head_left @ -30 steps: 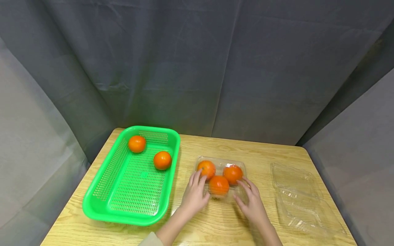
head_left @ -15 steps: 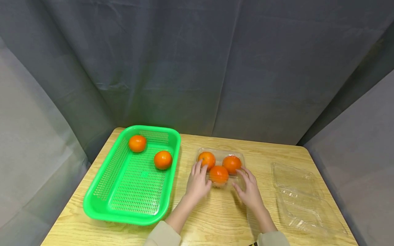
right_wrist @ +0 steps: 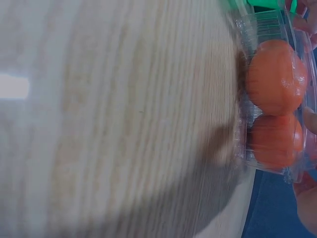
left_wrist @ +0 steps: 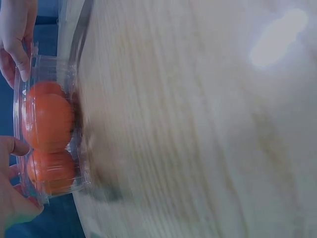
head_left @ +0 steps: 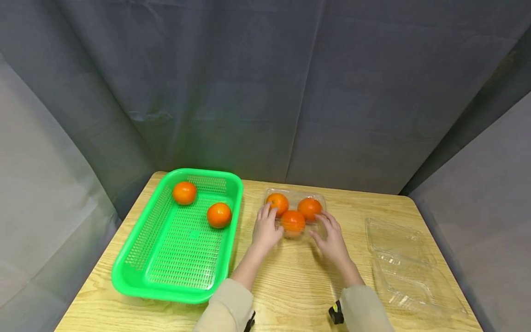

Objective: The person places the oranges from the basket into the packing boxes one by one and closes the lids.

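Note:
Three oranges [head_left: 293,222] sit inside a clear plastic clamshell box [head_left: 296,194] at the far middle of the wooden table. Its lid seems to lie over the fruit. My left hand [head_left: 265,229] holds the box's near left corner, thumb at the front and fingers over the edge. On the opposite corner, my right hand [head_left: 332,237] grips likewise. In the left wrist view, the box [left_wrist: 55,63] stands level on the table between both hands. The right wrist view shows two oranges [right_wrist: 275,79] through its wall, with part of my right hand [right_wrist: 308,201] cut off by the frame.
A green plastic basket [head_left: 239,203] with two oranges [head_left: 219,215] stands at the left. Another clear clamshell box [head_left: 400,240] lies unfolded on the right. Behind the table's [head_left: 354,197] back edge hangs a dark grey curtain [head_left: 265,92].
Both hands have slid the clamshell box with its oranges away from me, toward the table's back edge. More of the sleeves has come into view. Basket and unfolded box stay put.

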`<state>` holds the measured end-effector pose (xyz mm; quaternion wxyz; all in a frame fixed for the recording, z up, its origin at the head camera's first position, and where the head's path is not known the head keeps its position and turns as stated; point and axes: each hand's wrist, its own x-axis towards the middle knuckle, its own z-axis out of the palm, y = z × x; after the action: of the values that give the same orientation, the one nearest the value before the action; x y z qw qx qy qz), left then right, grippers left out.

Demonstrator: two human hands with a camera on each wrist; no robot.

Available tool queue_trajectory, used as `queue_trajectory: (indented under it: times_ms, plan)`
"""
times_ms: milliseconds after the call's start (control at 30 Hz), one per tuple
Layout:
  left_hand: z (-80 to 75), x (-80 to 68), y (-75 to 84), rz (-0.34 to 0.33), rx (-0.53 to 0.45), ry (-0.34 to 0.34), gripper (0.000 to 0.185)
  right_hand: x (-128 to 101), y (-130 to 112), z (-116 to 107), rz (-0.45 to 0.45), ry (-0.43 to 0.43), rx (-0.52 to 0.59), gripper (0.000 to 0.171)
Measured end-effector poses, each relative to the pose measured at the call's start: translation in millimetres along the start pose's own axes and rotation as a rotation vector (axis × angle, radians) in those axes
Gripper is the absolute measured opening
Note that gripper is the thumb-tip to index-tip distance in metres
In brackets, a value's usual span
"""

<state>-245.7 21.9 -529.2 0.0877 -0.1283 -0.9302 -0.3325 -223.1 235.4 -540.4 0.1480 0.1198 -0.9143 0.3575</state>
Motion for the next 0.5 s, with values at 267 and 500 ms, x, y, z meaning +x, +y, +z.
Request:
queue_trajectory:
  times_ms: [267, 500]
  plan:
    - [-0.9, 20.1, -9.2, -0.015, -0.057, -0.012, 0.053, 19.8, 4.8, 3.0, -0.002, -0.012, 0.018, 0.051]
    - [-2.4, 31.8, -17.5, -0.009, -0.083, -0.027, 0.054, 36.6, 9.6, 6.0, 0.02, -0.047, 0.047, 0.051]
